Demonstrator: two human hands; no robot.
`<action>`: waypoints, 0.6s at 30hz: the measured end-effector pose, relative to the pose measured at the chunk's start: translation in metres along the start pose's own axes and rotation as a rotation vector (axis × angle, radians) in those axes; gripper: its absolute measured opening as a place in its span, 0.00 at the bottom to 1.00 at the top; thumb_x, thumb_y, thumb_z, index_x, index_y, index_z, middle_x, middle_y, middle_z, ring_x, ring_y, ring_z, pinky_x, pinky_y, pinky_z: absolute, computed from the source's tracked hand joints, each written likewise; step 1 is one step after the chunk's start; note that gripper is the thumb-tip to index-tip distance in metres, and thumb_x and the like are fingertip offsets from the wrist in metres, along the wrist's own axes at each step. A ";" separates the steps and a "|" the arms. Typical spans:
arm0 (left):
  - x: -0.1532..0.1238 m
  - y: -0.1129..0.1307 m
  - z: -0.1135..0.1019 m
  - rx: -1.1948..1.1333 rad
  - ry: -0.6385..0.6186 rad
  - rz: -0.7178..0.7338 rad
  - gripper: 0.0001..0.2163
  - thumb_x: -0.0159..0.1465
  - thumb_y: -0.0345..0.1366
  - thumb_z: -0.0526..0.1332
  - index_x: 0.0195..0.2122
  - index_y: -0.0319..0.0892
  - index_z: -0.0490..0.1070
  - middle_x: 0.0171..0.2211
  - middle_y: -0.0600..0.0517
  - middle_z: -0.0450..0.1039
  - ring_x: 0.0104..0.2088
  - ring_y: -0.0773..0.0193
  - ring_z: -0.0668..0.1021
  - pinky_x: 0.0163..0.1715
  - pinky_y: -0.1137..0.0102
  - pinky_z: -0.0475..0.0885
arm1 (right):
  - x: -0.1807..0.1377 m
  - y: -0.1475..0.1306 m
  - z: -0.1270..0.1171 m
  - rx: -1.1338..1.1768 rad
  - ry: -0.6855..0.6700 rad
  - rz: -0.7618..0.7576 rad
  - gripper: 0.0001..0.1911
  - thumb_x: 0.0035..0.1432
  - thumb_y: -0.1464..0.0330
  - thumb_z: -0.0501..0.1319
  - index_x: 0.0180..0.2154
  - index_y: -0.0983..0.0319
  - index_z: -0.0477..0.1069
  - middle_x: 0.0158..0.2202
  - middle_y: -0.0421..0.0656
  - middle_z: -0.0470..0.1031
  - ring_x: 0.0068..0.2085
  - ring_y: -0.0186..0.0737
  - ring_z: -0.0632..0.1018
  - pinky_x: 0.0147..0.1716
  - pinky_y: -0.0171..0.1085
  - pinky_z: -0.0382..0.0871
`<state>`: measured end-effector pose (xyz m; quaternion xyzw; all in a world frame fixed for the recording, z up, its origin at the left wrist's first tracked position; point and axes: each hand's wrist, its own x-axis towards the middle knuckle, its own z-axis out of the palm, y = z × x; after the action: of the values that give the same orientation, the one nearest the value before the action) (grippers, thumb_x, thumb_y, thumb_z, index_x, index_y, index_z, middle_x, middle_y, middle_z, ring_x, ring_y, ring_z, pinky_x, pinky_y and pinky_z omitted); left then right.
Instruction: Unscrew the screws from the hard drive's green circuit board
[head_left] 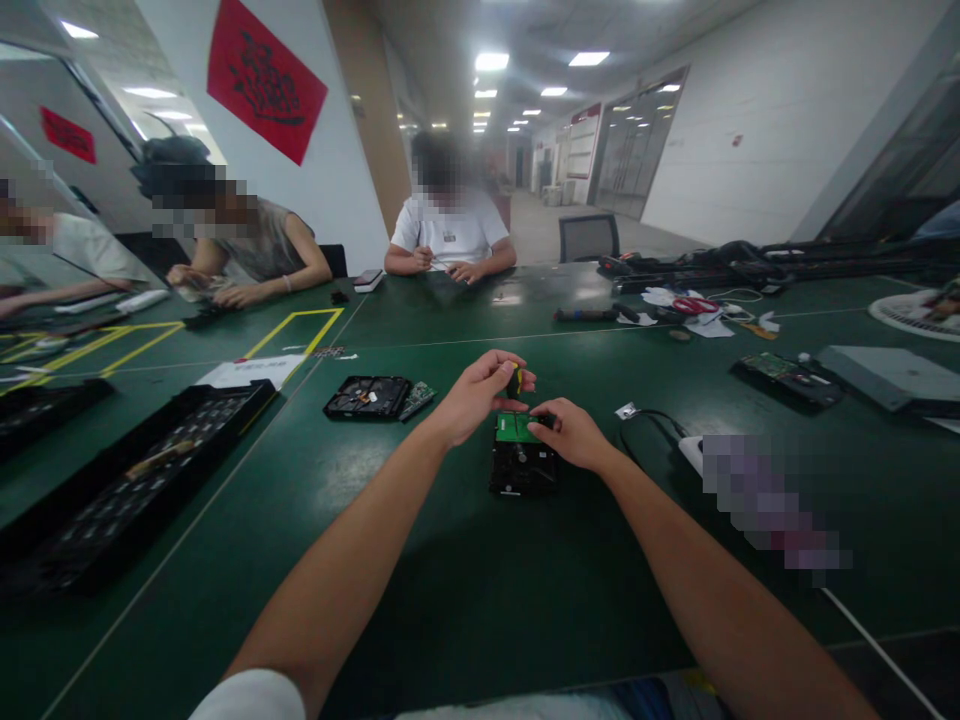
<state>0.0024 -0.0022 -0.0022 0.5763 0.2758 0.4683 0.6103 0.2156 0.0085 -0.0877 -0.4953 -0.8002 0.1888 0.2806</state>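
Observation:
A black hard drive (pixel 521 468) with a green circuit board (pixel 512 428) on its far end lies on the green table in front of me. My left hand (pixel 480 392) is closed round the black and yellow handle of a small screwdriver (pixel 514 381), held upright over the board. My right hand (pixel 571 431) rests on the drive's far right corner with its fingers curled against it.
An opened drive with a loose board (pixel 369 396) lies to the left. A long black tray (pixel 127 480) runs along the left side. A white cable (pixel 652 425), another drive (pixel 784 378) and a grey box (pixel 885 375) sit at right. People work at the far side.

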 end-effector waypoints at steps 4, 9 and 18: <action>-0.001 0.003 0.003 0.083 0.002 0.022 0.17 0.66 0.50 0.59 0.44 0.41 0.71 0.44 0.44 0.75 0.45 0.60 0.76 0.35 0.69 0.75 | 0.000 0.001 0.000 -0.007 -0.010 0.002 0.14 0.60 0.61 0.64 0.46 0.59 0.76 0.43 0.45 0.74 0.36 0.36 0.72 0.38 0.37 0.65; -0.001 0.005 0.002 0.319 0.023 0.070 0.18 0.64 0.52 0.62 0.39 0.40 0.75 0.35 0.50 0.73 0.31 0.68 0.73 0.28 0.74 0.70 | 0.001 0.000 -0.001 -0.011 -0.026 0.011 0.14 0.61 0.61 0.63 0.46 0.59 0.76 0.44 0.45 0.73 0.36 0.36 0.72 0.39 0.37 0.65; -0.002 0.007 0.004 0.236 0.007 0.033 0.20 0.63 0.51 0.63 0.45 0.39 0.73 0.37 0.47 0.74 0.35 0.65 0.76 0.27 0.73 0.72 | 0.001 -0.002 -0.002 -0.023 -0.028 0.014 0.14 0.61 0.61 0.64 0.46 0.60 0.76 0.44 0.46 0.73 0.37 0.36 0.72 0.39 0.37 0.65</action>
<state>0.0028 -0.0067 0.0052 0.6470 0.3217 0.4444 0.5296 0.2156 0.0086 -0.0849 -0.5015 -0.8026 0.1882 0.2625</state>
